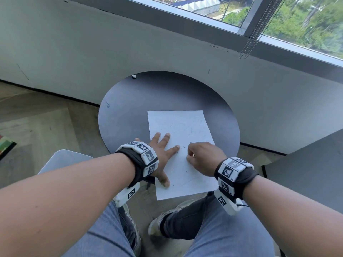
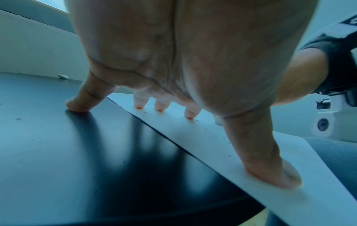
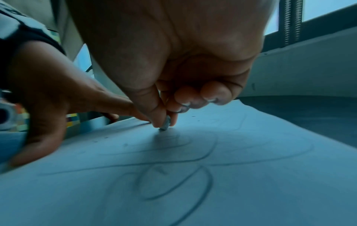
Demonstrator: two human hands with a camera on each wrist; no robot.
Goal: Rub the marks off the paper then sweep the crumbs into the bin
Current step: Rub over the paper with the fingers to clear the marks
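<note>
A white sheet of paper (image 1: pixel 182 154) with faint pencil scribbles lies on a round dark table (image 1: pixel 130 112), its near end hanging over the edge. My left hand (image 1: pixel 163 151) lies flat with spread fingers (image 2: pixel 139 104) pressing the sheet's left side, the little finger on the table. My right hand (image 1: pixel 200 156) is curled, thumb and forefinger pinching a small grey eraser (image 3: pixel 165 124) whose tip touches the paper (image 3: pixel 193 175) among curved pencil lines. Dark crumbs (image 1: pixel 185 171) are scattered on the sheet. No bin is in view.
A small white lump (image 1: pixel 134 76) lies at the table's far edge by the grey wall under the window. A grey chair seat (image 1: pixel 63 160) stands at the left, a dark surface (image 1: pixel 306 169) at the right. My legs and shoes are below the table.
</note>
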